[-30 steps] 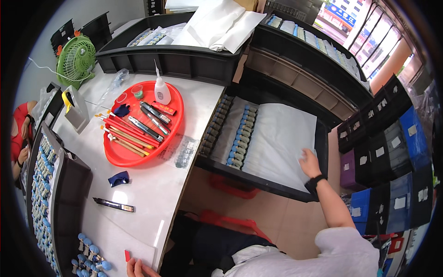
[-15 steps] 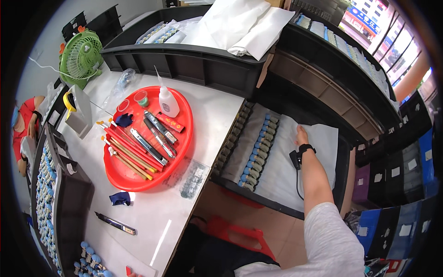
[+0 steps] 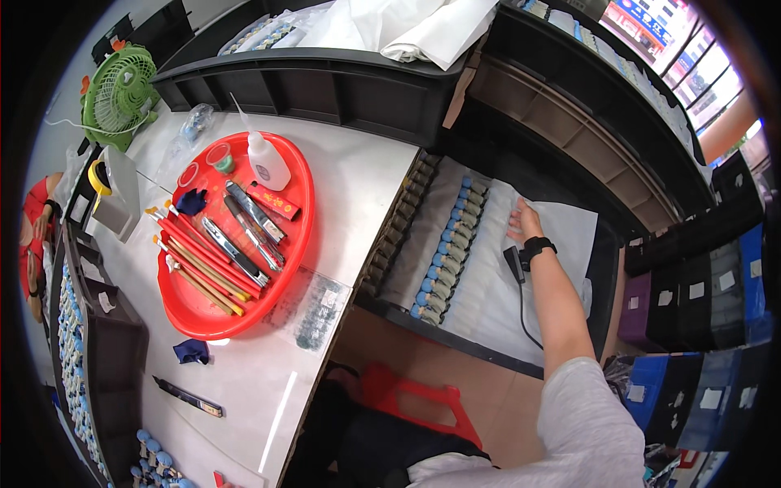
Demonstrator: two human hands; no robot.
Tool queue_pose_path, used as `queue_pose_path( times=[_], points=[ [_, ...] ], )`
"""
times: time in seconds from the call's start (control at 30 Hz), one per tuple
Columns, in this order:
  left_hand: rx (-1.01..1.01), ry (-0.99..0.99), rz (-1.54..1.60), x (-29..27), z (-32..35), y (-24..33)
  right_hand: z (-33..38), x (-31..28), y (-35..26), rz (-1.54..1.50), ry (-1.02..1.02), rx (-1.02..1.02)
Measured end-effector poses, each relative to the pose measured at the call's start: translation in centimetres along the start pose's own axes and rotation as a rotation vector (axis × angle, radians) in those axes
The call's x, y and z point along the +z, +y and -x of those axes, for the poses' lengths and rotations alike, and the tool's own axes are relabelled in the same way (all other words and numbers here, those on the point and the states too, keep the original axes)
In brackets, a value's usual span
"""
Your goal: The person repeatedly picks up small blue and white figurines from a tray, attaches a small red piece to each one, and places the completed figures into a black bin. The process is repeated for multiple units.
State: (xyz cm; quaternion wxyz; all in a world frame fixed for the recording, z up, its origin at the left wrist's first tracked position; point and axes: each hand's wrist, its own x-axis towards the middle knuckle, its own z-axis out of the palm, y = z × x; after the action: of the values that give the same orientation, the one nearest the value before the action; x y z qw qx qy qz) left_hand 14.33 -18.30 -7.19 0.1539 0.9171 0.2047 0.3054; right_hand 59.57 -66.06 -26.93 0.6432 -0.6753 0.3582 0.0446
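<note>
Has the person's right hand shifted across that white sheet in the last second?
Yes. The right hand has slid leftward over the white sheet, from near its right edge toward the row of blue-capped bottles in the black tray.

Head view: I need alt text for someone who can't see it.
The person's right hand, a black band at the wrist, rests on white paper in a dark crate beside rows of blue-capped bottles. On the white table to the left sits a red tray of brushes and tools.
</note>
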Motion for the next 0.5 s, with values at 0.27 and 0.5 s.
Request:
queue_pose_path(
  times=[0.27, 0.5],
  points=[
    [-0.044, 0.009, 0.013, 0.0, 0.2, 0.0, 2.2, -1.4, 0.4, 0.025, -0.005, -0.064],
    [-0.003, 0.010, 0.019, 0.0, 0.0, 0.3, 8.0, -0.1, 0.6, -0.095, -0.156, 0.193]
  ],
)
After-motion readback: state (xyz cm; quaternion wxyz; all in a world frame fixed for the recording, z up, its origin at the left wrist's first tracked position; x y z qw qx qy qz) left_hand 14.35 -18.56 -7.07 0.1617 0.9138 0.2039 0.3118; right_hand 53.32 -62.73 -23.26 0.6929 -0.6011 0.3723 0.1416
